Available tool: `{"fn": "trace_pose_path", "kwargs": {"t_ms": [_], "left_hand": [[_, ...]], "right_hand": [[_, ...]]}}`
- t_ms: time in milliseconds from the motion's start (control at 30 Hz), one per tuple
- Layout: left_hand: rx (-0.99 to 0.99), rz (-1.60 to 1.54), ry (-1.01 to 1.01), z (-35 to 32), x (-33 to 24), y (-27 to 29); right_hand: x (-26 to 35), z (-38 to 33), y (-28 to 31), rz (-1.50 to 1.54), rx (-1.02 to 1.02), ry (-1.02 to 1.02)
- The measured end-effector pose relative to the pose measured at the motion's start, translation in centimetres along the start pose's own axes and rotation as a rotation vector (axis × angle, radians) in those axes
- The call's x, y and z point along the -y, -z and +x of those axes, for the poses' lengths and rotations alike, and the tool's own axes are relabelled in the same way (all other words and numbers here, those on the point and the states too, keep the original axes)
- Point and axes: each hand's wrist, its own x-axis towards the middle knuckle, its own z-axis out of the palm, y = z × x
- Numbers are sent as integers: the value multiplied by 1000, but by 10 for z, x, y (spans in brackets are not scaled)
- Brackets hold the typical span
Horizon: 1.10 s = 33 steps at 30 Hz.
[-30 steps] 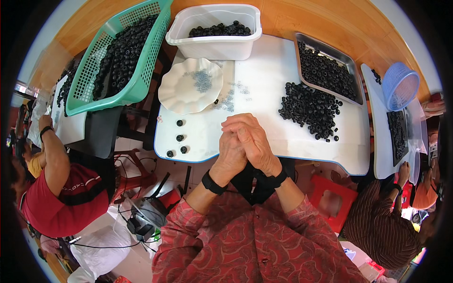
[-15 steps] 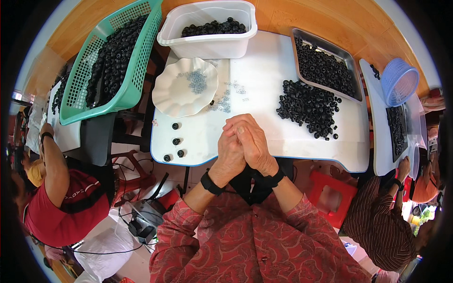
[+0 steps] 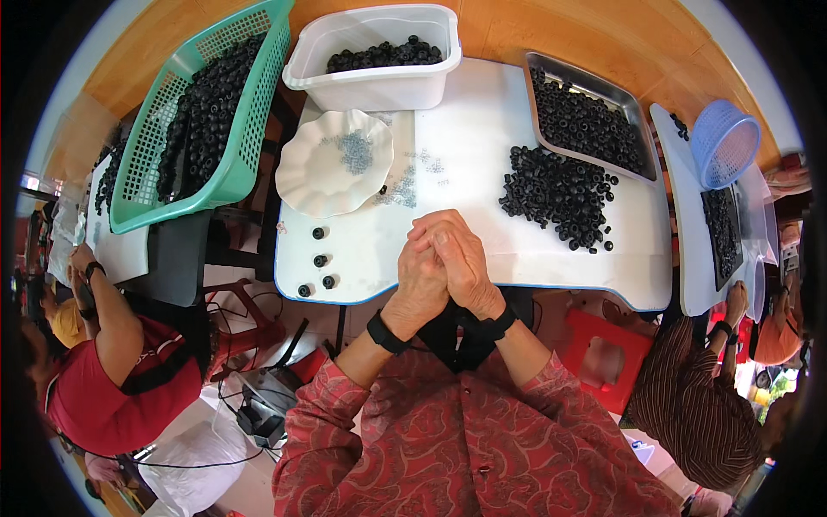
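Note:
My left hand (image 3: 419, 283) and my right hand (image 3: 467, 267) are clasped at the table's near edge, fingers folded over each other. Their palms are hidden, and nothing shows between them. To their left, several small black ring-like pieces (image 3: 320, 260) stand apart on the white tabletop (image 3: 478, 146). Beyond these lies a white wavy-rimmed plate (image 3: 301, 183) with small clear parts (image 3: 355, 153) in it. More clear bits (image 3: 401, 188) are scattered beside the plate. Farther right is a loose heap of black ring-like pieces (image 3: 556, 196).
A metal tray (image 3: 594, 161) of black pieces stands at the back right, a white tub (image 3: 388, 93) at the back. A green basket (image 3: 185, 207) of black parts is on the left. People sit at both sides, near a red stool (image 3: 603, 362) and cables.
My hands stay clasped in the same place. The table and its things sit slightly farther left in view. The person at the left has shifted an arm a little.

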Motion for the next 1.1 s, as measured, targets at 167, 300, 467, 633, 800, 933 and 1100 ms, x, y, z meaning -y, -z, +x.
{"fn": "trace_pose_path", "kwargs": {"t_ms": [167, 300, 467, 633, 800, 933, 1100], "left_hand": [[91, 100, -80, 14, -13, 4], [126, 39, -88, 14, -18, 7], [40, 29, -52, 12, -17, 8], [12, 194, -6, -33, 20, -17], [-13, 358, 32, -75, 55, -41], [-40, 504, 72, -86, 66, -41], [9, 143, 119, 11, -36, 14]], "right_hand": [[0, -5, 8, 31, -36, -22], [4, -6, 9, 6, -27, -35], [4, 0, 6, -106, 38, 55], [3, 2, 8, -162, 91, 119], [4, 0, 4, -168, 116, 107], [5, -1, -1, -175, 152, 136], [2, -12, 5, -86, -66, -9]]}}
